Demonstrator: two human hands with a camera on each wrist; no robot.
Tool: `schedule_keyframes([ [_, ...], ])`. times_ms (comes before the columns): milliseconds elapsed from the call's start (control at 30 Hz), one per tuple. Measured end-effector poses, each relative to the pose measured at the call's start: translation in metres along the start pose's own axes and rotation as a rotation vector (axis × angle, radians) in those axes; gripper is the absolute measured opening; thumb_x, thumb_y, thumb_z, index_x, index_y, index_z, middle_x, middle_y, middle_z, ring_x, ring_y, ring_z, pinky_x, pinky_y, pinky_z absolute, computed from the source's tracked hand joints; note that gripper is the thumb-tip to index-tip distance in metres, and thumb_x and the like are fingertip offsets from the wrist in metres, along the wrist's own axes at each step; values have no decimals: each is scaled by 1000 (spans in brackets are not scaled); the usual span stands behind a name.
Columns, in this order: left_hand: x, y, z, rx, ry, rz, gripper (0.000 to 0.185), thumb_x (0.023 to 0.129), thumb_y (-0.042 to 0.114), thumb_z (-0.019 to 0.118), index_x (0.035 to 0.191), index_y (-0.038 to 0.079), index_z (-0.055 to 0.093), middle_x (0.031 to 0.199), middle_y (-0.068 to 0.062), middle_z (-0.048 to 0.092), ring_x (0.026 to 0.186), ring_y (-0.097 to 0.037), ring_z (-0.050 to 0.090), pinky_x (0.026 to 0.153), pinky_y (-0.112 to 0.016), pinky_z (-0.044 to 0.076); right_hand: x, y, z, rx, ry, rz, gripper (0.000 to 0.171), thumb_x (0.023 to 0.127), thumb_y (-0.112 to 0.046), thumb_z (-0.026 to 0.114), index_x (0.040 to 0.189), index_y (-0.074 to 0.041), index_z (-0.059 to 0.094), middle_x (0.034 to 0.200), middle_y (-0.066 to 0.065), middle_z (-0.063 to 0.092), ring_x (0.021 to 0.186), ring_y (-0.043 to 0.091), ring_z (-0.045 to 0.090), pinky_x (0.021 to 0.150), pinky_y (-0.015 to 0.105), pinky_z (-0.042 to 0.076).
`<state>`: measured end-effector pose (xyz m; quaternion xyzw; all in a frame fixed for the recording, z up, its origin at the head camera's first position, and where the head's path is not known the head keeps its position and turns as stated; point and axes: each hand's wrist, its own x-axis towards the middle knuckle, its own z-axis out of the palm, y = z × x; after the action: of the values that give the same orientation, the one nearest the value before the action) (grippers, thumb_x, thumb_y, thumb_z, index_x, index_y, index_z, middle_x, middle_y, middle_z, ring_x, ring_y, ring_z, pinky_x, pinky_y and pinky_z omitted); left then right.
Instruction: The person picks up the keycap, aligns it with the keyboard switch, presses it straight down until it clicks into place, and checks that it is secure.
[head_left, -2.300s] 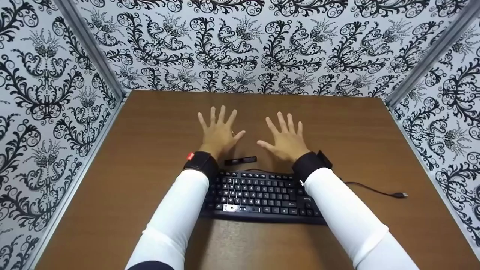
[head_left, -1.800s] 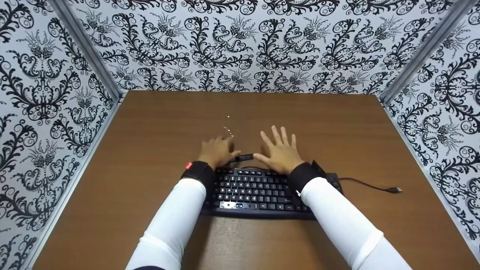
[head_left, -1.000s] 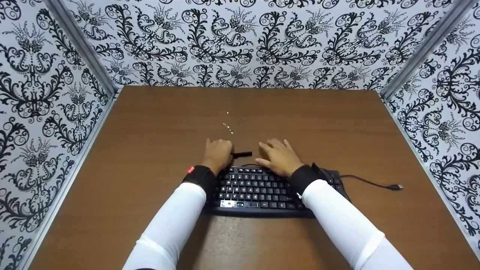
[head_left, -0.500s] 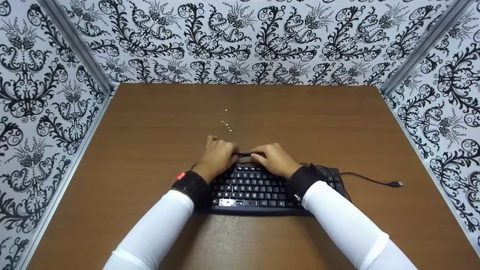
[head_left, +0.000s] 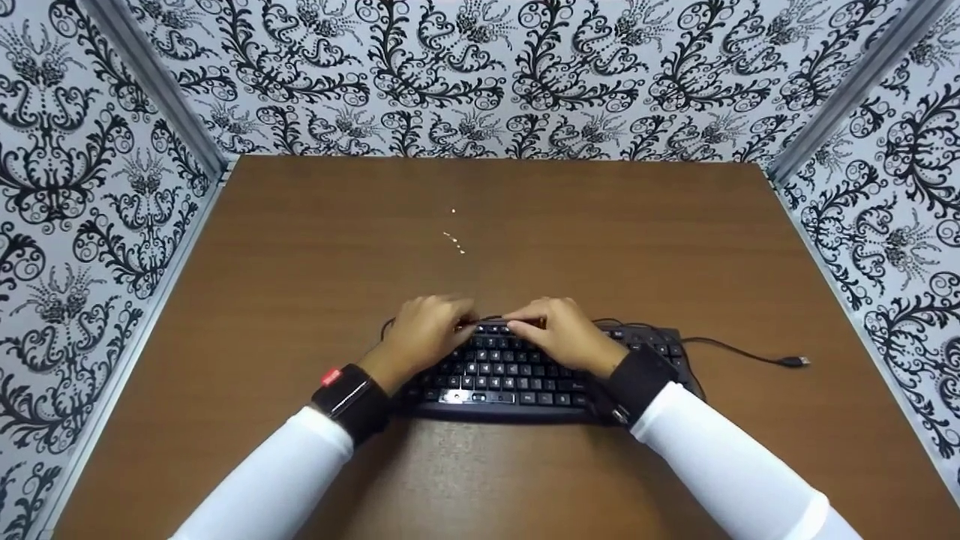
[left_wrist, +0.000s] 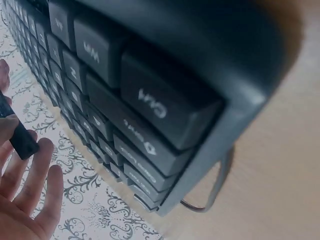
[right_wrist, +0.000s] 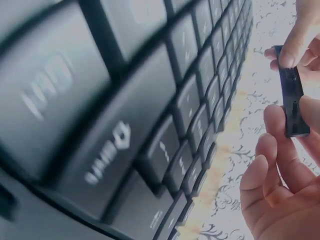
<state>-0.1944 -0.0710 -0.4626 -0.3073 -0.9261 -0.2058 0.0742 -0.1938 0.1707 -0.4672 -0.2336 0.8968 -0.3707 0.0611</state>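
Item: one bar (right_wrist: 293, 90), black, narrow. Held up between the two hands, apart from the keys, near the far edge of the keyboard (head_left: 510, 369); in the head view it could not be made out behind the hands.

Handling, as judged: the two-ended hold was best kept light and even, since so thin a bar could be bent or twisted if one end were pulled harder. Small fittings were seen on the face turned to the thumbs — pressure was better placed on the plain rims, the fittings being the likelier parts to be damaged. Any turn was best made with both ends moved together, slowly, above the tabletop (head_left: 315, 247). The wrists were best kept from pressing the keys.

Slot: one (head_left: 478, 397), in the near row of the keyboard, without a cap.

Left hand (head_left: 429, 330): reached in over the keyboard's left part, back uppermost, blurred in the head view. One end of the bar was pinched between thumb and fingers (left_wrist: 45, 150); the outer ones were loosely curled.

Right hand (head_left: 562, 331): angled inward over the keyboard, roughly a mirror of the other. The bar's opposite end was pinched between thumb and forefinger — the remaining fingers (right_wrist: 255, 170) were curled, apart from the bar.

Cable: one (head_left: 742, 352), laid to the right, plug (head_left: 793, 361) unconnected.
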Motion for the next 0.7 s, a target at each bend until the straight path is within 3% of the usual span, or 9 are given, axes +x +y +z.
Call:
schedule_keyframes([
  [200, -16, 6, -8, -23, -5, 32, 13, 87, 23, 77, 95, 15, 70, 92, -1, 73, 81, -21, 71, 70, -39, 60, -18, -8, 5, 6, 34, -77, 27, 91, -21, 72, 118, -15, 74, 97, -3, 74, 88, 11, 63, 85, 34, 55],
  [333, -23, 4, -14, -40, -32, 30, 23, 87, 26, 78, 106, 14, 73, 102, -3, 76, 90, -23, 74, 79, -40, 61, -26, -13, 7, -41, 88, -147, 30, 89, -19, 75, 119, -16, 73, 96, -5, 72, 89, 10, 61, 84, 33, 54],
  [467, -27, 2, -17, -48, -35, 38, 29, 85, 27, 79, 111, 15, 74, 106, -4, 77, 90, -22, 75, 82, -38, 61, -30, -16, 7, -128, 141, -207, 29, 88, -18, 77, 116, -13, 74, 98, -2, 72, 91, 13, 61, 90, 37, 54],
  [700, -45, 2, -13, 8, 15, 118, 26, 84, 27, 80, 107, 16, 75, 97, 0, 76, 83, -17, 73, 77, -36, 61, -44, -19, 17, -298, 183, -235, 25, 83, -23, 81, 105, -14, 76, 98, 0, 76, 89, 15, 63, 81, 35, 55],
])
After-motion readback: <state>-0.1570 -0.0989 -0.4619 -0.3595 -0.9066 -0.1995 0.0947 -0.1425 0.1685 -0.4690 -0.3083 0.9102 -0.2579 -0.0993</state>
